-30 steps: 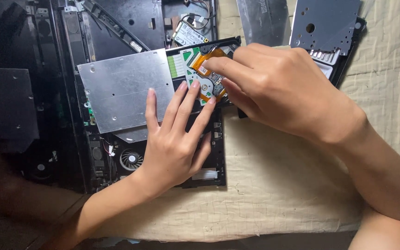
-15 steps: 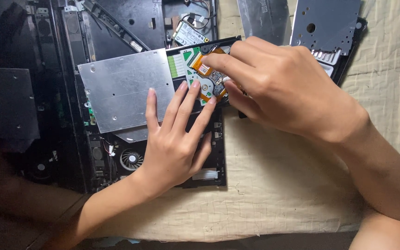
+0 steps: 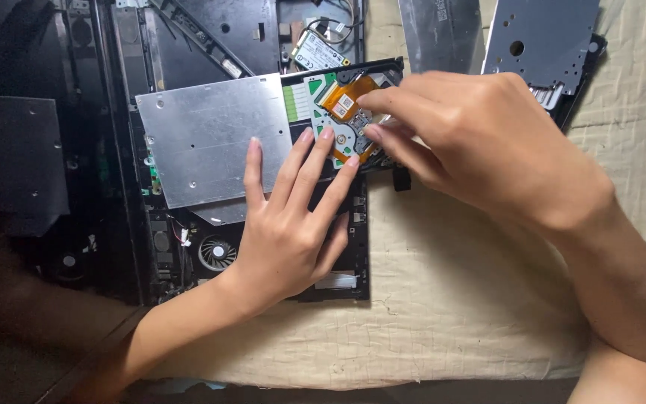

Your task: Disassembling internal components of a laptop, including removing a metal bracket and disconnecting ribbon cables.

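The left hand (image 3: 285,224) lies flat, fingers spread, pinning the optical drive (image 3: 211,138) on the opened laptop chassis (image 3: 338,247). The right hand (image 3: 480,142) pinches its fingertips together at the orange flex cable (image 3: 342,93) on the drive's green circuit board (image 3: 300,101), though what it grips is partly hidden. A hard tug could tear that thin ribbon or crack its connector.

Cloth (image 3: 450,299) free lower right; metal plates (image 3: 540,37) crowd top right.
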